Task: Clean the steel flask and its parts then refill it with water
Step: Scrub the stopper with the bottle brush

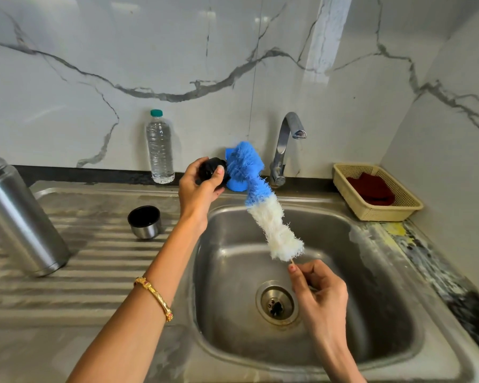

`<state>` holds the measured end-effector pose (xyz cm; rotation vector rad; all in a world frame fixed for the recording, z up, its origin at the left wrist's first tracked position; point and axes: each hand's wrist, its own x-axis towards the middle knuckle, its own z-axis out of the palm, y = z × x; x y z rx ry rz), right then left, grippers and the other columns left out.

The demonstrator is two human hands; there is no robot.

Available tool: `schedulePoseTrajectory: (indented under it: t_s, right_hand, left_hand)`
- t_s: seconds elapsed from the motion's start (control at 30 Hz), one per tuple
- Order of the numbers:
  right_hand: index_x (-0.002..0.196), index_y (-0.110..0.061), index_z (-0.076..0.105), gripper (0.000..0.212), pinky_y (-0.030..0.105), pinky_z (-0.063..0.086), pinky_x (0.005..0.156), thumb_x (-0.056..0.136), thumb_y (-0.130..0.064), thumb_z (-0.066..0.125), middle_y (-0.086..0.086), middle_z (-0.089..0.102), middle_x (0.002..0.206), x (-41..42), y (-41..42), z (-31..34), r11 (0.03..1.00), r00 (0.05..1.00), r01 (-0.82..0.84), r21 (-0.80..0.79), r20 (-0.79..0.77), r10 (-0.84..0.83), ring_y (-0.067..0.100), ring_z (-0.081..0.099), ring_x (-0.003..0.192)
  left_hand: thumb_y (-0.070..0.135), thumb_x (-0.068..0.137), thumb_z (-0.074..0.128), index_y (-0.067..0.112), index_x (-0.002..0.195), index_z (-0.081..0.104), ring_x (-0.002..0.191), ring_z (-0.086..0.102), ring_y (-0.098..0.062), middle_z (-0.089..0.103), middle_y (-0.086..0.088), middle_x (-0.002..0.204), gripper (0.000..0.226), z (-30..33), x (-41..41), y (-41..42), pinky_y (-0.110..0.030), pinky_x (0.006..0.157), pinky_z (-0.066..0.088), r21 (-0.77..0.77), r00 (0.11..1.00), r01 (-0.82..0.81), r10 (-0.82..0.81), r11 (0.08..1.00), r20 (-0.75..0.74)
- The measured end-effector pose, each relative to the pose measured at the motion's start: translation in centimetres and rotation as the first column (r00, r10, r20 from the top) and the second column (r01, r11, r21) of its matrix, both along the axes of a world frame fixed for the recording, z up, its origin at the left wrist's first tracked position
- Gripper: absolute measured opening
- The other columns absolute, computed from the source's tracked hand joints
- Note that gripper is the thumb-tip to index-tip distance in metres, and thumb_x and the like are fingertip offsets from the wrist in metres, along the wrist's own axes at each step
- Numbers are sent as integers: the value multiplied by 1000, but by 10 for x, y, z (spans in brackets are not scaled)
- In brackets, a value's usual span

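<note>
My left hand (198,189) grips a black flask stopper (211,170) above the sink's back rim. My right hand (320,294) pinches the thin handle of a bottle brush (263,208) with blue and white bristles; its blue tip touches the stopper. The open steel flask (14,214) stands on the drainboard at the far left. Its steel cup lid (144,221), black inside, sits mouth up on the drainboard between flask and basin.
The steel sink (371,313) has a drain in its middle and a tap (284,145) at the back. A plastic water bottle (160,147) stands by the wall. A blue object (237,186) sits behind the brush. A yellow basket (343,172) with a dark red cloth is at the right.
</note>
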<state>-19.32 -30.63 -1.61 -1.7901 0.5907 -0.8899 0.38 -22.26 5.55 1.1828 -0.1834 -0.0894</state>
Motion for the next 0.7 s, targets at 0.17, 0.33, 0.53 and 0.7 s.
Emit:
schedulePoseTrajectory:
  t_s: [0.17,0.33,0.53,0.7]
  right_hand:
    - [57,-9,51,30,14,25,44,83,-9,65,-8,43,41,14,-5,3,996,998,49,-69,-44,-52,8,33,41]
    - [61,-7,52,26,24,30,49,83,-10,65,3,45,47,18,-7,4,980,995,69,-188,-58,-81,15,32,45]
    - [60,-9,50,27,27,29,44,80,-9,69,8,45,48,-3,-8,-9,944,989,74,-322,-96,-110,28,33,48]
    - [58,-9,48,30,27,30,45,79,-8,70,4,44,44,5,-6,-6,944,987,96,-317,-90,-131,27,36,46]
  left_hand:
    - [0,84,64,14,112,56,90,60,-13,55,0,99,32,-2,-8,-4,-17,66,56,11,998,17,-17,1000,68]
    - [0,83,65,19,110,55,85,61,-7,56,-2,103,34,-2,-7,0,-17,66,56,65,991,21,-29,998,130]
    - [4,84,65,15,114,56,102,58,-20,55,-4,112,33,-1,5,3,-23,69,57,-11,998,-58,58,998,3]
    - [3,84,64,15,113,56,97,60,-19,57,-2,105,32,-7,-2,-4,-21,67,57,3,1000,5,-5,1000,0]
